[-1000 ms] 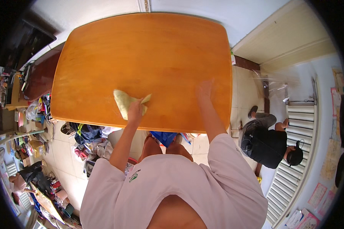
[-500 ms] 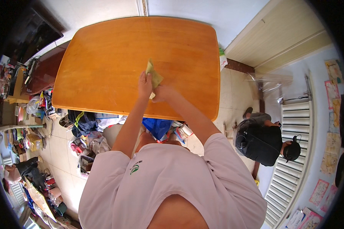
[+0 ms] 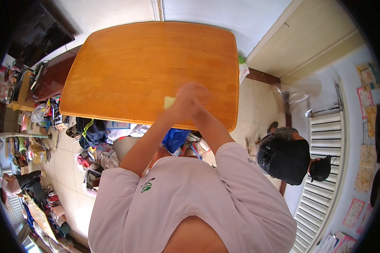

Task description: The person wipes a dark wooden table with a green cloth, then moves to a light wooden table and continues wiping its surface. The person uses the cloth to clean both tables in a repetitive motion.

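Note:
A pale yellow cloth (image 3: 169, 102) pokes out at the left side of my joined hands, over the near part of the orange-brown wooden table (image 3: 135, 63). My left hand (image 3: 180, 108) is closed on the cloth, low and close to the table's near edge. Pressed against it, my right hand (image 3: 194, 92) is also closed round the bunched cloth. Motion smears the fingers of both hands, and most of the cloth is hidden by them.
Bags and clutter (image 3: 98, 158) lie on the floor left of me; a blue bag (image 3: 176, 140) is under the table's near edge. At right, a person in black (image 3: 285, 158) is beside a white radiator (image 3: 321, 177). A dark screen (image 3: 40, 36) stands far left.
My hands have come together and shifted right across the table. The cloth, spread upward between them before, now shows only as a small piece at their left.

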Motion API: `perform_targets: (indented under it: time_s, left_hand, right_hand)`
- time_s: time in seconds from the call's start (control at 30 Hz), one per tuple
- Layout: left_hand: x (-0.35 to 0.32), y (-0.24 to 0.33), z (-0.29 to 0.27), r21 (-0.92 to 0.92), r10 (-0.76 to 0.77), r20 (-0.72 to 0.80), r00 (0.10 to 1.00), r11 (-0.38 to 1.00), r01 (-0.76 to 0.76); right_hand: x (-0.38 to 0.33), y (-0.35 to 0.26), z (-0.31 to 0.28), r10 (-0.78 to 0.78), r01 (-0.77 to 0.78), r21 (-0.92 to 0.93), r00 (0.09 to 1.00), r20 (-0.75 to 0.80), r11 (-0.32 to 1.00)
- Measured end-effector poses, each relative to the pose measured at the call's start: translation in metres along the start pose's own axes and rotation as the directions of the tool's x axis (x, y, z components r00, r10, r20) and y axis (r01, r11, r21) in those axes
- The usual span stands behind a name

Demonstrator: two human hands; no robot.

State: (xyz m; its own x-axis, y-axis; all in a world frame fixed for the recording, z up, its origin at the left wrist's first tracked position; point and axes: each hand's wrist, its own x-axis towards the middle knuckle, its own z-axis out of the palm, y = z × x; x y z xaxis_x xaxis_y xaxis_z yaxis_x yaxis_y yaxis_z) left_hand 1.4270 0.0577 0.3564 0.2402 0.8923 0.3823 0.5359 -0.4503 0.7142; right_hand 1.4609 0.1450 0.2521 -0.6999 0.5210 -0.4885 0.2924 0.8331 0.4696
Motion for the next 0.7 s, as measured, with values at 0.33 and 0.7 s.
perform_targets:
  time_s: [0.33,0.7]
  left_hand:
    - [0.010,0.082,0.017,-0.370,0.155,0.298,0.942,0.928,-0.035]
    - [0.025,0.101,0.029,-0.384,0.315,0.419,0.852,0.911,-0.148]
  right_hand:
    - [-0.021,0.024,0.002,0.133,-0.143,0.132,0.988,0.078,0.981]
    - [-0.027,0.027,0.023,0.175,-0.191,0.141,0.978,0.118,0.971]
